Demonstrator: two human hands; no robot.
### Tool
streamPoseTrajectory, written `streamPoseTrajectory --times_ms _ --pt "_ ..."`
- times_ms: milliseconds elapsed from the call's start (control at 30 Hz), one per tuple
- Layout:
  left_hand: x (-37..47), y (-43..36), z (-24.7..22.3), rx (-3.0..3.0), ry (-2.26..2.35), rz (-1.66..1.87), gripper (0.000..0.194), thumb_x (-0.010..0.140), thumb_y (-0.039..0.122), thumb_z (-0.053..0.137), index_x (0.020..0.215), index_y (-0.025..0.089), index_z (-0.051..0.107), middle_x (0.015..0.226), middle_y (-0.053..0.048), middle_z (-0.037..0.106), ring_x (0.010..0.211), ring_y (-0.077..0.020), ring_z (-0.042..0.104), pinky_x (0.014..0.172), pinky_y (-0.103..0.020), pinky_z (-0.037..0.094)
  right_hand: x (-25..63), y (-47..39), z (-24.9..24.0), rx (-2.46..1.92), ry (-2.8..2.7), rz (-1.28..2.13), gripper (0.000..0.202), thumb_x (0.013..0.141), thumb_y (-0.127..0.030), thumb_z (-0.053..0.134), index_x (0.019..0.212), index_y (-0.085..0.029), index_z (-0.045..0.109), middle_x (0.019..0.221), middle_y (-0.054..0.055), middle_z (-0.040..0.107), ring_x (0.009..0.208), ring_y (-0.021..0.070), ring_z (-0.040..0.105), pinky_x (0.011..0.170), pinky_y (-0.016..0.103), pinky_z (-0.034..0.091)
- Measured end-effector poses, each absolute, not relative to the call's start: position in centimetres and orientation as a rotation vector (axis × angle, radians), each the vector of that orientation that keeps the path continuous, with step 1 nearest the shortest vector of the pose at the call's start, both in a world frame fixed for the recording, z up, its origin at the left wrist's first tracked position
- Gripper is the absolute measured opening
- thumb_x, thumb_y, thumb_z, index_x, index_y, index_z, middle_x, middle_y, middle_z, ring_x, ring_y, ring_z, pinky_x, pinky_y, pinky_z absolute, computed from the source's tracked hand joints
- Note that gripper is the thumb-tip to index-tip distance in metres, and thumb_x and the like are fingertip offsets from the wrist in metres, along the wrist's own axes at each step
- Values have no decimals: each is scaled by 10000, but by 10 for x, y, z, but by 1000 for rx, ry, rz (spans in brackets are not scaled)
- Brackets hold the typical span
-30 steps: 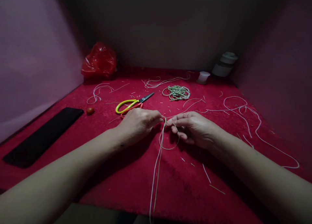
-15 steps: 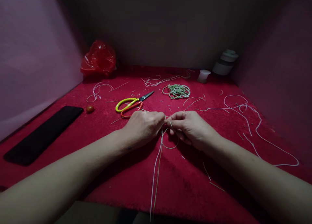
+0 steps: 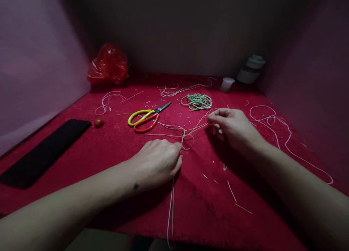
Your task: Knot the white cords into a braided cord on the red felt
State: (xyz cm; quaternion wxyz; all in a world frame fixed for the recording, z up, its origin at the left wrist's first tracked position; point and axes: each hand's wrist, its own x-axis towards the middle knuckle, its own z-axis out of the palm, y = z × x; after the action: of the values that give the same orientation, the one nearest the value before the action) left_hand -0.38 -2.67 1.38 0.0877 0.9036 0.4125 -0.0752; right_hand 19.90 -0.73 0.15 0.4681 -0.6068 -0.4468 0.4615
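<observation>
Closed around a bundle of thin cords [image 3: 172, 203], my left hand [image 3: 160, 162] rests low in the middle, and the cord ends trail down over the table's near edge. Just beyond its fingers a short green knotted piece [image 3: 184, 133] stands up, with a loose loop beside it. My right hand [image 3: 230, 125] pinches pale cord strands [image 3: 199, 127] that run from the knot to the right. Other strands lead left from the knot toward the scissors [image 3: 147, 118], which have one yellow and one red handle and lie with blades pointing away.
Behind the knot lies a coiled green-and-white braided cord [image 3: 196, 102]. A black phone-like slab [image 3: 45, 152] and a small reddish-brown bead [image 3: 98, 123] are at left. A red plastic bag [image 3: 109, 65], a white spool [image 3: 227, 84] and a white jar [image 3: 251, 70] stand at the back. Cord scraps litter the red cloth.
My hands were together at the knot. My right hand has moved right and away, drawing strands out; my left hand has moved nearer to me, uncovering the knotted piece.
</observation>
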Motion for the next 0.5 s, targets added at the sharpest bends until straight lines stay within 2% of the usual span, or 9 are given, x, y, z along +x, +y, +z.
streamPoseTrajectory --times_ms 100,200,300,500 --pt "-2 -28 10 2745 1237 -260 210 802 240 362 740 185 555 646 -60 611 563 -191 557 518 -277 338 216 1 8 -1345 -669 1269 108 748 -64 461 692 -140 513 595 17 548 389 46 419 307 156 254" --pt "-1 -26 12 2755 1233 -298 196 778 230 372 750 188 562 654 -60 621 580 -193 568 537 -285 366 237 7 16 -1185 -401 1487 173 770 -38 388 656 -140 467 532 -21 450 359 16 326 292 132 187" --pt "0 -25 13 2751 1214 -300 205 773 232 372 750 185 570 646 -62 616 577 -190 564 530 -285 360 256 8 24 -1108 -290 1415 234 778 8 346 633 -142 451 480 -53 354 346 3 236 298 134 151" --pt "0 -22 13 2750 1201 -280 218 776 228 378 751 174 588 647 -60 616 563 -163 543 515 -267 317 272 4 34 -1144 -312 1225 208 797 -2 385 669 -143 467 530 -41 375 391 -5 261 355 161 167"
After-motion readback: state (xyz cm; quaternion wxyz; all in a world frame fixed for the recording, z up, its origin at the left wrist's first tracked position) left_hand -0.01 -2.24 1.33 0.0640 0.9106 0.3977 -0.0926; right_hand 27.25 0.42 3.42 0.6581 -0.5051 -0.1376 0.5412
